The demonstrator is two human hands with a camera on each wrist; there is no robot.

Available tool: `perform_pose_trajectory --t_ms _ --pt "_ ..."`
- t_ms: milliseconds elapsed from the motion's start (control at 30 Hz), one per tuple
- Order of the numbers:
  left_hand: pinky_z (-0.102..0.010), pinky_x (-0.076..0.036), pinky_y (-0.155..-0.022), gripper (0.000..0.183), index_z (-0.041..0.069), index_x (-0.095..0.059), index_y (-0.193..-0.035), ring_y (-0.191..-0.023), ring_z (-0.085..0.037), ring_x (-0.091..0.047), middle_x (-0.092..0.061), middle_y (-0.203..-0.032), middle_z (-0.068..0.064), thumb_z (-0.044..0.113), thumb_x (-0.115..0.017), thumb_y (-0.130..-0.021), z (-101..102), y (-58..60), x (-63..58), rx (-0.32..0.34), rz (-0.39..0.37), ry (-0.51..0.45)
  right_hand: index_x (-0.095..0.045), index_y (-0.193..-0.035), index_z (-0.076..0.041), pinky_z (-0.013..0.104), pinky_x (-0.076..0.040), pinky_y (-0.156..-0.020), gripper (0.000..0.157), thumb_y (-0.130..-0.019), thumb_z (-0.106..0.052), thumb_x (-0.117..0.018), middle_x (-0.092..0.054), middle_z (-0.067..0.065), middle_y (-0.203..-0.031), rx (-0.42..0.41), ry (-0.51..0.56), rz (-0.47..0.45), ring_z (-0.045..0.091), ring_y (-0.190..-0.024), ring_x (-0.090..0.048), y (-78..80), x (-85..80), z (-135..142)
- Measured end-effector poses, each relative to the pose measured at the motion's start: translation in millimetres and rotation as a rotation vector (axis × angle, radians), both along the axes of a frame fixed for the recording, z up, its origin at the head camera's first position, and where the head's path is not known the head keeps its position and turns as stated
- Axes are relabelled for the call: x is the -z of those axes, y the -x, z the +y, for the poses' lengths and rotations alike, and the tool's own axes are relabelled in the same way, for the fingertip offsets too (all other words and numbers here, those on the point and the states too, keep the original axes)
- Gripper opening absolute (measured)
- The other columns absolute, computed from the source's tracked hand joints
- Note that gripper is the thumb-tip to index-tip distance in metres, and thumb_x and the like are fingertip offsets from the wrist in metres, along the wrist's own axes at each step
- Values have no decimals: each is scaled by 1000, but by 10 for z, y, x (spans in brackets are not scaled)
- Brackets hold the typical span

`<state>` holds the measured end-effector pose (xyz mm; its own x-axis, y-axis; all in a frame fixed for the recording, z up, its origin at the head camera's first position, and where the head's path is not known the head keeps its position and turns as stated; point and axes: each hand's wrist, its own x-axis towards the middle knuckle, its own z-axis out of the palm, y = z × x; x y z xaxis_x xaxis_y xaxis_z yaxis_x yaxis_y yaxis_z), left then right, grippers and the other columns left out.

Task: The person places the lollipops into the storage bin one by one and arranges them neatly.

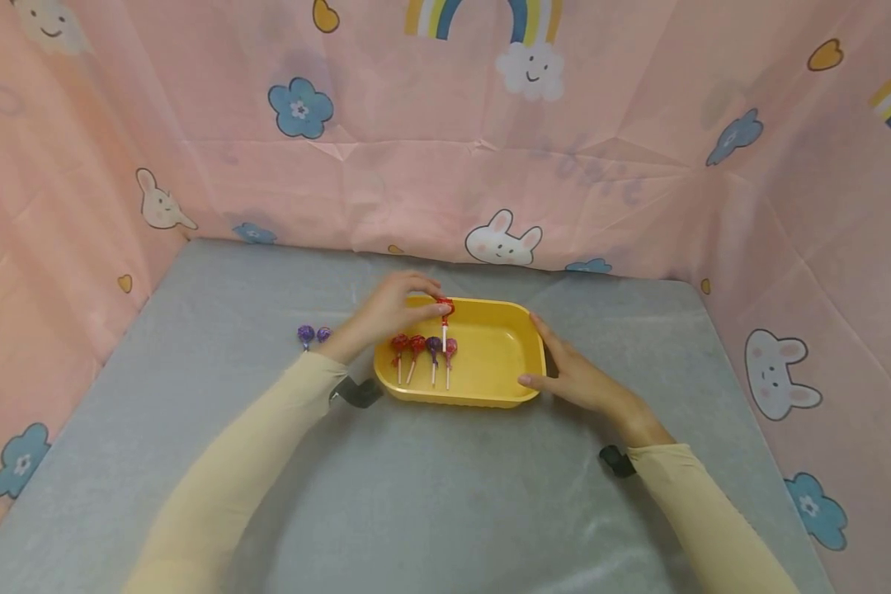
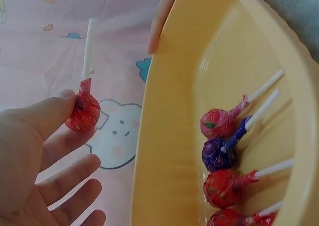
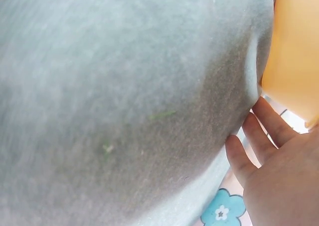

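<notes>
My left hand [image 1: 398, 309] pinches a red-wrapped lollipop [image 2: 83, 111] by its candy end between thumb and forefinger, its white stick pointing away from the palm. It holds this over the back left rim of a yellow tray [image 1: 501, 355]. Inside lie several lollipops in a row, among them a red one [image 2: 222, 188], a purple one [image 2: 218, 154] and a pink one [image 2: 217, 123]. At the tray's right end rests my right hand [image 1: 582, 378], thumb over the rim and straight fingers along the outer wall. The other fingers of the left hand spread loosely.
Two purple lollipops [image 1: 306, 334] lie on the grey cloth [image 1: 445, 495] left of the tray, partly behind the left wrist. Pink printed curtains [image 1: 416, 190] enclose the back and sides. Dark straps [image 1: 618, 462] show at the wrists.
</notes>
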<state>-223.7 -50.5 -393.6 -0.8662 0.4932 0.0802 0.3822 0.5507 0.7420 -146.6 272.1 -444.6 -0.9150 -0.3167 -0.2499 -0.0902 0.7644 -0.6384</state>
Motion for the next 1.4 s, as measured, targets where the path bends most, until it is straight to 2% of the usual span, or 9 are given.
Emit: perform_pose_trajectory --t_ms 367,700,1133,1400 --pt "-41 -44 -111 28 12 -77 -103 -119 -24 -61 -72 -119 -6 36 -72 -90 198 4 40 45 14 17 7 -159 -32 66 -14 -121 107 -87 -52 -70 -5 9 -169 16 7 -19 38 -155 -12 -2 8 -20" --pt "-41 -43 -111 27 14 -77 -104 -120 -24 -60 -72 -118 -5 37 -72 -90 308 10 68 42 -28 51 7 -159 -33 66 -15 -121 107 -87 -51 -70 -6 11 -169 18 5 -15 40 -154 -13 4 11 -22" --pt "-39 -46 -106 29 15 -76 -107 -112 -22 -60 -72 -113 -3 38 -71 -91 384 25 66 40 -35 137 9 -159 -35 66 -14 -121 107 -87 -53 -69 -5 11 -169 29 -6 -30 40 -154 -12 12 15 -19" --pt "-35 -51 -96 28 14 -78 -104 -96 -18 -62 -75 -101 0 37 -72 -90 436 42 92 112 -35 199 8 -158 -36 66 -14 -121 105 -88 -52 -69 -5 10 -169 19 2 -25 40 -154 -12 17 19 -17"
